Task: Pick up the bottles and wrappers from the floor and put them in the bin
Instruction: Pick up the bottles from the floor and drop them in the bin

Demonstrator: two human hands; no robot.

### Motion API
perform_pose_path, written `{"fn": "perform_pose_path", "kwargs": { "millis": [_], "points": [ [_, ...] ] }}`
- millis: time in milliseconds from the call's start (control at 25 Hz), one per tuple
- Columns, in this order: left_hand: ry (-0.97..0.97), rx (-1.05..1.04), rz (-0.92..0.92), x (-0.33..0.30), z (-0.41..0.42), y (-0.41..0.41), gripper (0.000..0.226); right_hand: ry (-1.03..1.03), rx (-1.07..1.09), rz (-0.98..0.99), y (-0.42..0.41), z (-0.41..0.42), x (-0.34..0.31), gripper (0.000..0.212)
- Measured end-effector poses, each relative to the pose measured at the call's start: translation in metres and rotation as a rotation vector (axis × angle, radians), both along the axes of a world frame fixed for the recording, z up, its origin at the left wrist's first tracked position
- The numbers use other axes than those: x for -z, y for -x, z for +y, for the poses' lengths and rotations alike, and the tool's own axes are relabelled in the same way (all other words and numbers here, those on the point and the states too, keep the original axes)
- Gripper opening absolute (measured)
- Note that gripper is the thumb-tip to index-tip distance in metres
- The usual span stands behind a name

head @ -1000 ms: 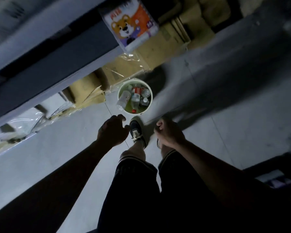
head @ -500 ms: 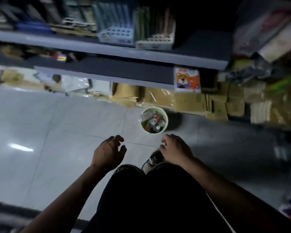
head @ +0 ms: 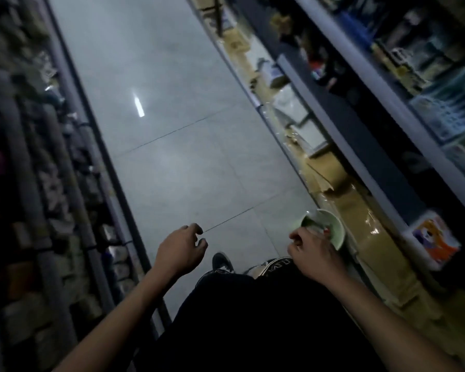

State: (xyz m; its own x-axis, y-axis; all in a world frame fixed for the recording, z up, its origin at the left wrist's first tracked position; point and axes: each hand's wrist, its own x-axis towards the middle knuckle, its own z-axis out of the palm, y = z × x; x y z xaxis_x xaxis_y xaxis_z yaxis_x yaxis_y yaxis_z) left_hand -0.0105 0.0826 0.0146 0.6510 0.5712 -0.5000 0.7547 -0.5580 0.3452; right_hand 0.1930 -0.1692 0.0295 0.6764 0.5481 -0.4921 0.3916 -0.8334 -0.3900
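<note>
Both hands, left [head: 181,251] and right [head: 313,257], hang half-curled and empty; the floor [head: 172,130] looks clear, bin [head: 333,229] beside. Next: search for litter.

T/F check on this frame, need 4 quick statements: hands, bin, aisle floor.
1. Both hands are empty. True: left hand and right hand hold nothing visible.
2. The bin stands by the left-side shelves. False: it is by the right-side shelves, near the cardboard boxes.
3. Bottles litter the floor ahead. False: none is visible there.
4. The right hand partly covers the bin in view. True.
</note>
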Motion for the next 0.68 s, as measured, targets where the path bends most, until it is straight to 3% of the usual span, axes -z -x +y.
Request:
{"fn": "perform_pose_path", "kwargs": {
  "millis": [280,680],
  "points": [
    [0.046,-0.258,0.033,0.005,-0.010,0.065,0.038,0.002,-0.290,0.022,0.007,0.052,0.000,0.027],
    [0.028,-0.463,0.086,-0.006,-0.019,0.012,0.039,-0.029,-0.493,0.062,-0.079,0.098,0.015,0.029]
  ]
}}
